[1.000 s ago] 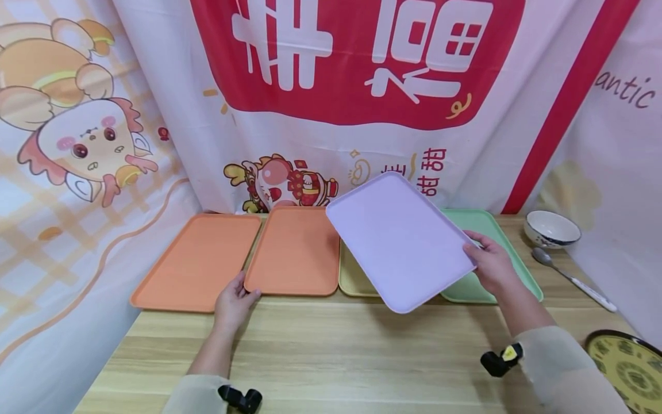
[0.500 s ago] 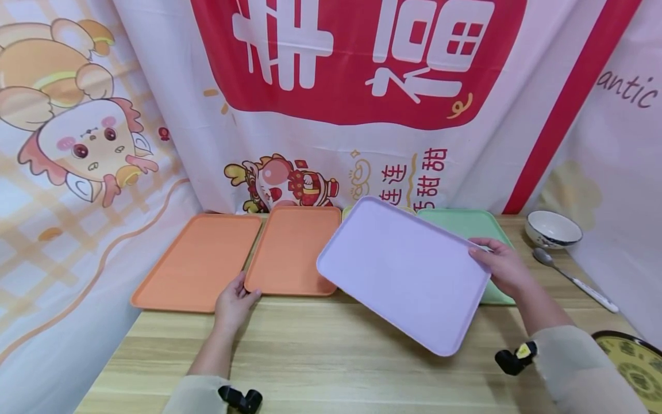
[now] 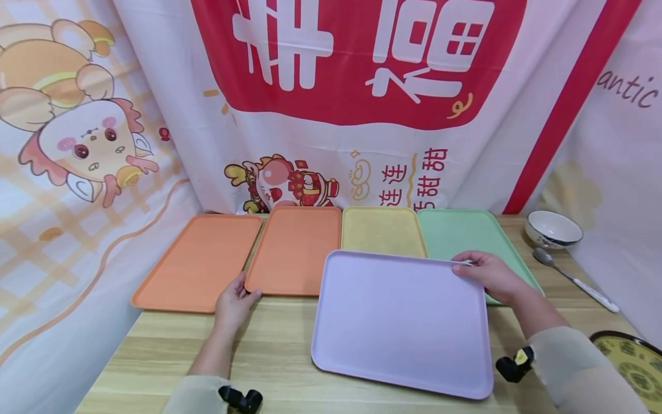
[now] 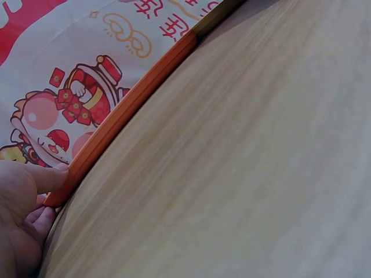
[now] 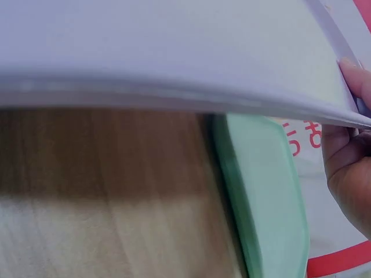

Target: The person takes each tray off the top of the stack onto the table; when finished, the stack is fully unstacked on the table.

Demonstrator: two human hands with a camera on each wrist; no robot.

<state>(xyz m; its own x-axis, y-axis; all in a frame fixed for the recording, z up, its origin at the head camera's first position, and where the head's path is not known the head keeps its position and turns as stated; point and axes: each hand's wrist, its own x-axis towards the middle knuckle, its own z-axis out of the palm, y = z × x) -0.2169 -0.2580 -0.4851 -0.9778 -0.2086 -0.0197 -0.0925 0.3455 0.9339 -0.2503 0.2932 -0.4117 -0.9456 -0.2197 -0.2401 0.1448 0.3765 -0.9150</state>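
Observation:
A lilac tray (image 3: 403,328) is pinched at its far right corner by my right hand (image 3: 488,276), thumb on top and fingers beneath. In the right wrist view the tray (image 5: 145,46) is raised above the wooden table, casting a shadow. My left hand (image 3: 234,305) pinches the near left corner of the second orange tray (image 3: 297,250); the left wrist view shows the thumb on the tray's edge (image 4: 122,119). A yellow tray (image 3: 383,230) and a green tray (image 3: 460,230) lie to its right, both partly covered by the lilac one.
Another orange tray (image 3: 199,261) lies at the far left of the row. At the right are a white bowl (image 3: 553,229), a spoon (image 3: 574,279) and a yellow patterned round thing (image 3: 628,365). A printed curtain (image 3: 336,144) hangs behind the table (image 3: 207,379).
My right hand has brought the lilac tray down and toward me, turning it so its long side runs sideways. More of the yellow tray shows now. My left hand has stayed put.

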